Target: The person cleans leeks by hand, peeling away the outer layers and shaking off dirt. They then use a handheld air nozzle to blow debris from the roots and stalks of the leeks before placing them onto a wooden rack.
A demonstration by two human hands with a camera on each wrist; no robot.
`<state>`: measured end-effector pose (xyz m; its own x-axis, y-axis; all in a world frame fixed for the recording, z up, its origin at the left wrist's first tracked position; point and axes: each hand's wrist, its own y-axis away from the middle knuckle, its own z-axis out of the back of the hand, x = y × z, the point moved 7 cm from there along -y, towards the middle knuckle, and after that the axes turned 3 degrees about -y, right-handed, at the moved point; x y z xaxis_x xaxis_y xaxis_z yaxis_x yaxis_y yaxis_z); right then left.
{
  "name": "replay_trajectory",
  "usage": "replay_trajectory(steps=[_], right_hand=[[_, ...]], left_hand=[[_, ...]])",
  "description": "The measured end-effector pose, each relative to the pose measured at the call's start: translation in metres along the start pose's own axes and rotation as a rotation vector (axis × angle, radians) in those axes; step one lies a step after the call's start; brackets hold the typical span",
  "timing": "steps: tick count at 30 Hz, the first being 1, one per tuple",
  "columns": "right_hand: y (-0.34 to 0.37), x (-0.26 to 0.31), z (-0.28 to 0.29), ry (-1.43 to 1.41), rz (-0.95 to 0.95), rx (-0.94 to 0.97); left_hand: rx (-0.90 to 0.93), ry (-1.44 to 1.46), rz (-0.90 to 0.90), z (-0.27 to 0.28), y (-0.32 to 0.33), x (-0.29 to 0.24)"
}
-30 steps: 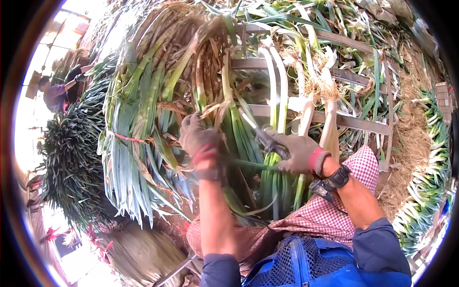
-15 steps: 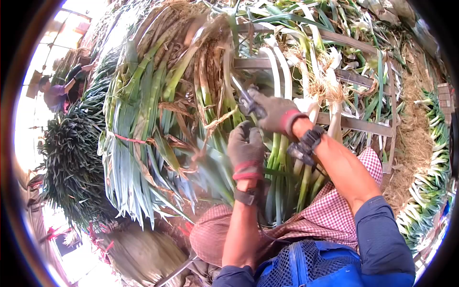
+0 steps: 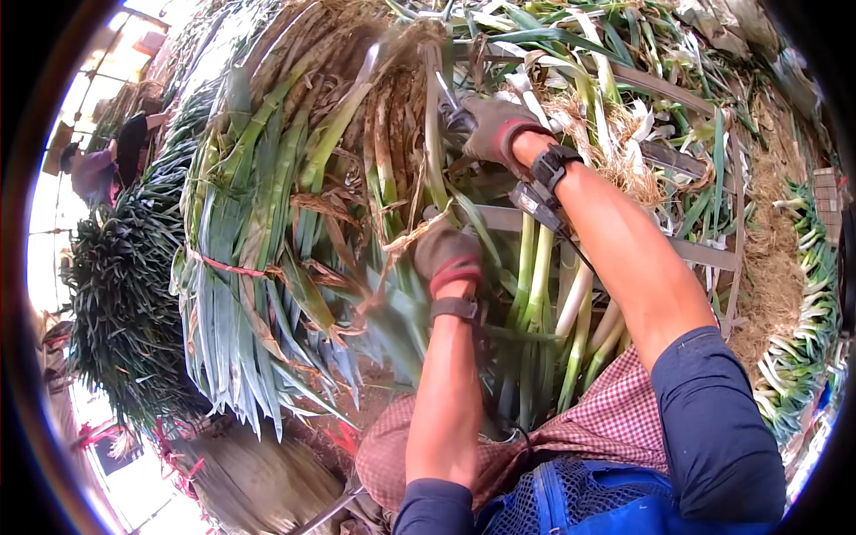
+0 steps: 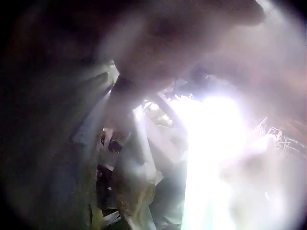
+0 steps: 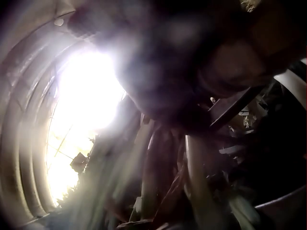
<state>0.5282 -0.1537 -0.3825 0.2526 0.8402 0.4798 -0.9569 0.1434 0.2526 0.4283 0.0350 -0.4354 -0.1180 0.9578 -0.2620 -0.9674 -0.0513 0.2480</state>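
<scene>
In the head view my gloved left hand (image 3: 450, 254) has its fingers curled among the leek leaves at the near side of the pile, gripping a leek. Blurred green leaves (image 3: 388, 312) trail from beside it, and a dry brown strip (image 3: 410, 234) lies at its fingers. My gloved right hand (image 3: 501, 127) is higher up, fingers wrapped round a tool (image 3: 456, 116) with a thin, pale, pointed tip. That tip is close to an upright leek stalk (image 3: 434, 134). Dark glove fabric (image 4: 158, 43) covers much of the left wrist view.
A tied bundle of leeks (image 3: 236, 267) lies left, and a dark green heap (image 3: 125, 312) stands beyond it. Several leeks (image 3: 539, 276) lean across a slatted rack (image 3: 695, 252). Cleaned leeks (image 3: 794, 330) line the right side. Another person (image 3: 94, 174) is at far left.
My right hand has moved up and away from my body with the tool. My left hand first moved right, then slightly up and left. Leaves beside it have swung.
</scene>
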Motion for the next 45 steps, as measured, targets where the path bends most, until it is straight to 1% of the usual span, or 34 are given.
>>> replay_trajectory(steps=[4, 6, 8, 9, 10, 11, 12, 13, 14, 16, 17, 18, 20, 21, 22, 24, 26, 27, 28, 30, 31, 32, 33, 34, 35, 36, 37, 38, 39, 40, 42, 43, 44, 45], right_hand=[[0.012, -0.003, 0.004, -0.062, 0.004, 0.088], [0.028, -0.011, -0.006, -0.044, 0.083, 0.040], [0.068, -0.010, -0.001, -0.040, -0.018, 0.219], [0.086, -0.015, -0.003, -0.068, 0.029, 0.225], [0.107, -0.020, -0.007, -0.029, -0.034, 0.271], [0.125, -0.031, -0.017, -0.056, 0.079, 0.222], [0.154, -0.026, -0.010, -0.109, 0.040, 0.323], [0.181, -0.023, -0.002, -0.053, 0.030, 0.362], [0.202, -0.027, -0.002, -0.086, 0.003, 0.426], [0.238, -0.041, -0.001, -0.105, 0.142, 0.251], [0.252, -0.045, 0.003, -0.105, 0.141, 0.247], [0.265, -0.047, 0.012, -0.168, 0.109, 0.240], [0.283, -0.046, 0.024, -0.232, 0.076, 0.229], [0.292, -0.046, 0.023, -0.222, 0.058, 0.301], [0.298, -0.047, 0.020, -0.210, 0.039, 0.375], [0.299, -0.052, 0.020, -0.227, 0.014, 0.355], [0.294, -0.059, 0.028, -0.112, -0.026, 0.252], [0.294, -0.057, 0.026, -0.156, 0.080, 0.241], [0.293, -0.054, 0.027, -0.158, 0.079, 0.241], [0.293, -0.051, 0.023, -0.110, -0.010, 0.376], [0.288, -0.056, 0.020, -0.136, 0.017, 0.248], [0.286, -0.061, 0.012, -0.137, 0.024, 0.252], [0.281, -0.064, 0.009, -0.141, 0.067, 0.204], [0.278, -0.062, 0.009, -0.147, 0.110, 0.158], [0.280, -0.058, 0.006, -0.169, 0.057, 0.290], [0.280, -0.054, 0.004, -0.174, 0.059, 0.293], [0.281, -0.049, 0.003, -0.180, 0.080, 0.279], [0.281, -0.044, 0.003, -0.184, 0.102, 0.264], [0.279, -0.040, 0.003, -0.177, 0.102, 0.248], [0.279, -0.036, 0.001, -0.177, 0.104, 0.248], [0.278, -0.022, -0.010, -0.257, 0.159, 0.358], [0.278, -0.005, -0.004, -0.202, 0.107, 0.440], [0.277, -0.005, -0.009, -0.203, 0.109, 0.440], [0.273, -0.005, -0.013, -0.218, 0.143, 0.372]], left_hand=[[0.002, -0.038, 0.022, -0.019, -0.008, 0.007], [0.020, -0.020, 0.049, -0.020, -0.006, 0.010], [0.142, 0.162, -0.025, -0.018, -0.005, 0.007], [0.183, 0.185, 0.018, -0.014, -0.004, 0.005], [0.182, 0.187, 0.015, -0.002, 0.001, 0.000], [0.230, 0.288, -0.019, 0.012, 0.008, -0.009], [0.277, 0.389, -0.053, 0.019, 0.015, -0.016], [0.262, 0.364, -0.058, 0.018, 0.018, -0.015], [0.258, 0.364, -0.061, 0.023, 0.024, -0.016], [0.270, 0.306, -0.071, 0.033, 0.040, -0.022], [0.279, 0.222, -0.091, 0.035, 0.049, -0.025], [0.243, 0.149, -0.117, 0.018, 0.052, -0.023], [0.246, 0.169, -0.125, 0.006, 0.072, -0.024], [0.245, 0.146, -0.125, 0.002, 0.085, -0.026], [0.263, 0.151, -0.203, -0.009, 0.100, -0.030], [0.295, 0.119, -0.322, -0.028, 0.141, -0.042], [0.349, 0.147, -0.294, -0.039, 0.185, -0.052], [0.367, 0.191, -0.282, -0.029, 0.200, -0.058], [0.386, 0.235, -0.272, -0.020, 0.211, -0.062], [0.413, 0.243, -0.287, -0.028, 0.215, -0.055], [0.475, 0.276, -0.332, -0.020, 0.215, -0.053], [0.537, 0.308, -0.376, -0.010, 0.213, -0.050], [0.553, 0.137, -0.397, 0.000, 0.202, -0.042], [0.347, 0.142, -0.379, 0.002, 0.186, -0.027], [0.163, 0.440, -0.328, 0.025, 0.166, -0.011], [-0.095, 0.688, -0.316, 0.040, 0.141, 0.008], [-0.168, 0.645, -0.198, 0.069, 0.120, 0.017], [-0.314, 0.462, -0.180, 0.083, 0.093, 0.034], [-0.528, 0.269, -0.229, 0.106, 0.081, 0.040], [-0.540, 0.142, -0.161, 0.105, 0.061, 0.049], [-0.082, 0.130, 0.055, 0.071, 0.025, 0.069], [-0.100, 0.100, 0.070, 0.066, 0.025, 0.069], [-0.118, 0.071, 0.085, 0.059, 0.026, 0.067], [-0.074, 0.128, 0.115, 0.050, 0.026, 0.068]])
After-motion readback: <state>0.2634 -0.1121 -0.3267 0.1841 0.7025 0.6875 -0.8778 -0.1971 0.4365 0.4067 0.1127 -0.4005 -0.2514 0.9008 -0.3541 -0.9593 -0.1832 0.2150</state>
